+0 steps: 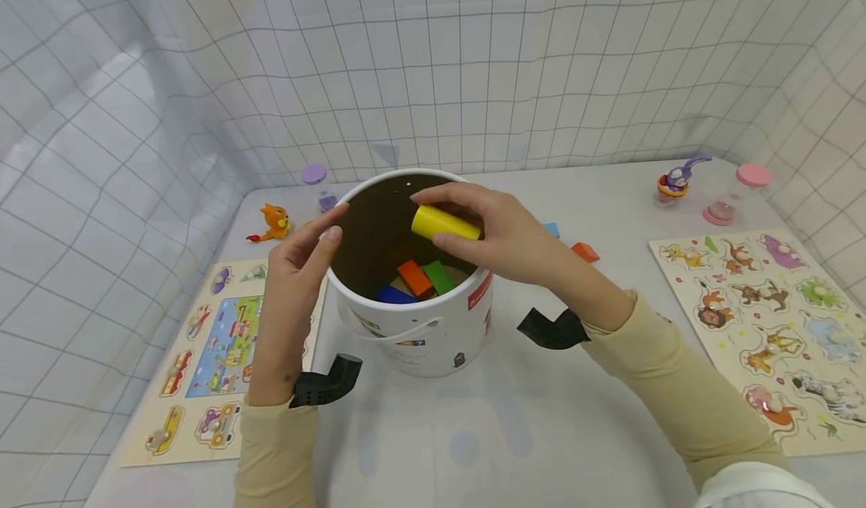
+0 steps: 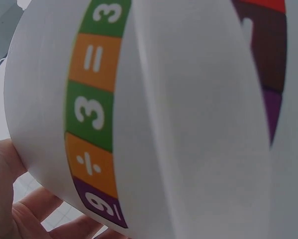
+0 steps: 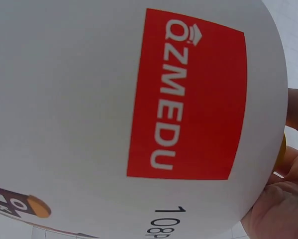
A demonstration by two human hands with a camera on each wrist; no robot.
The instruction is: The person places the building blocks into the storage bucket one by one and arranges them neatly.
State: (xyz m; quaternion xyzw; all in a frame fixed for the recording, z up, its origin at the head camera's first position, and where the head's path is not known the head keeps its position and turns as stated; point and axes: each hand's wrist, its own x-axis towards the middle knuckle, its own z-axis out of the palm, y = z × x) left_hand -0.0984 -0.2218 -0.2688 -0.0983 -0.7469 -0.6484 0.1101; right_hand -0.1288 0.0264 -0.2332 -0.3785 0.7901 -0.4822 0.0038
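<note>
A white bucket with a pale handle stands upright in the middle of the table. My right hand pinches a yellow cylinder block between thumb and fingers, over the bucket's opening; in the right wrist view only an edge of the yellow block shows past the rim. At the bucket's left rim is my left hand, its fingers extended and nothing in its grasp. Down inside the bucket lie an orange block, a green block and a blue block.
Behind my right forearm lie a light blue block and a red-orange block. Wooden puzzle boards flank the bucket, a vehicle board and an animal board. An orange toy figure, a purple toy and a pink-lidded jar stand farther back.
</note>
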